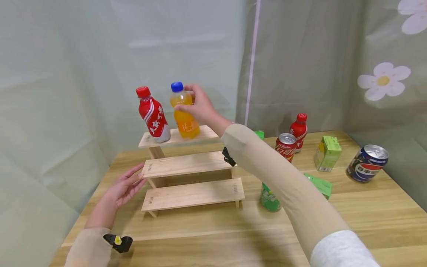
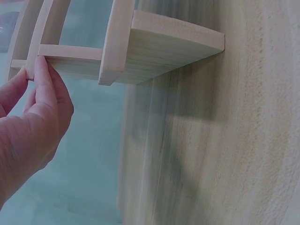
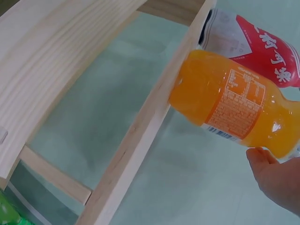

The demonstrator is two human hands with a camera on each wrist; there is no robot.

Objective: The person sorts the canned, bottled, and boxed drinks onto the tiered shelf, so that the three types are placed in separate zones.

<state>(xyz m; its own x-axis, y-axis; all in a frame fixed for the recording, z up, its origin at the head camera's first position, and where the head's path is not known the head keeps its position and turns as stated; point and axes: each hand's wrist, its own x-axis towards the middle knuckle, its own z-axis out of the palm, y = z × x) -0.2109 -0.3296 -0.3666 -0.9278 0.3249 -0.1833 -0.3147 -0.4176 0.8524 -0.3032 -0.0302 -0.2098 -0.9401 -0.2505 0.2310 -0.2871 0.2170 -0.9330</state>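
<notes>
My right hand point(image 1: 201, 107) grips a small orange soda bottle point(image 1: 186, 120) with a blue cap by its upper part, thumb in front. The bottle is upright with a slight tilt, its base at the top shelf of a three-step wooden rack point(image 1: 193, 193). Beside it on that shelf stands a red-labelled cola bottle point(image 1: 154, 118) with a red cap; the right wrist view shows both bottles close together. My left hand point(image 1: 121, 188) is at the left end of the middle shelf. In the left wrist view its thumb and fingers point(image 2: 44, 84) pinch the shelf's edge.
Right of the rack stand a green can point(image 1: 269, 200), a red can point(image 1: 285, 146), another red bottle point(image 1: 299, 129), a green drink carton point(image 1: 328, 154) and a dark blue cola can point(image 1: 367, 163). Another green carton point(image 1: 320, 185) is partly hidden by my right arm. Curtains hang behind the table.
</notes>
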